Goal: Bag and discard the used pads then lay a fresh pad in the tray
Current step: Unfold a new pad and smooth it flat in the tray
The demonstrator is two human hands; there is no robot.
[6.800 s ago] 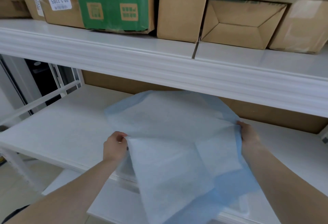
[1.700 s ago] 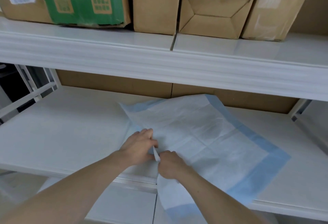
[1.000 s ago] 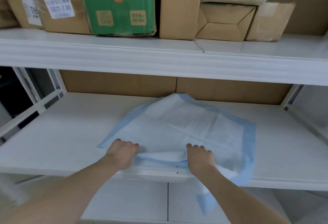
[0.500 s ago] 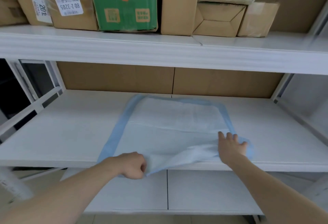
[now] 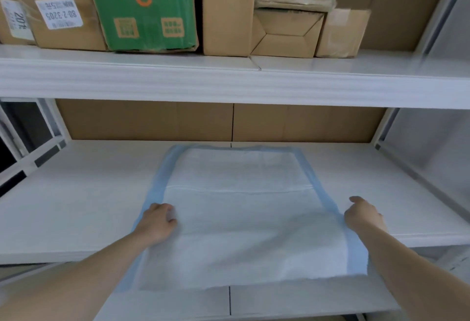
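A fresh pad (image 5: 241,219), white with a light blue border, lies spread flat on the white middle shelf (image 5: 76,206). Its near edge hangs over the shelf's front lip. My left hand (image 5: 157,221) rests on the pad's white part just inside the left border, with its bent fingers pressing down. My right hand (image 5: 361,215) sits at the right blue border with its fingers curled and seems to pinch that edge. No used pads and no bag are in view.
The upper shelf (image 5: 229,84) juts out overhead and carries a green box (image 5: 142,7) and several brown cartons (image 5: 229,15). Brown cardboard (image 5: 229,122) backs the middle shelf. White frame uprights stand at the left (image 5: 30,147) and right (image 5: 381,127).
The pad's folded near edge has been pulled out flat and now hangs over the shelf lip. My left hand let go of the near corner and moved onto the pad. My right hand shifted to the right border.
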